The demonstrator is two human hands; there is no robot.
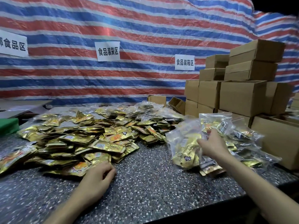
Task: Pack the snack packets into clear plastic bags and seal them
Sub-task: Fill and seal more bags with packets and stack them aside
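Note:
A big heap of gold snack packets (pixel 80 136) covers the left and middle of the speckled table (pixel 145 183). My left hand (pixel 98 175) lies at the heap's near edge with its fingers loosely curled, touching a gold packet (pixel 77 168); no grip shows. At the right lie several clear plastic bags filled with packets (pixel 234 143). My right hand (pixel 212 144) reaches onto this pile and its fingers curl round the plastic of the nearest filled bag (pixel 184 151).
Stacked cardboard boxes (pixel 242 94) fill the back right, with a low open box (pixel 278 139) at the table's right edge. More filled clear bags (pixel 148 109) lie behind the heap. A green object (pixel 8 126) sits at far left. Striped tarp with paper signs (pixel 107 50) hangs behind.

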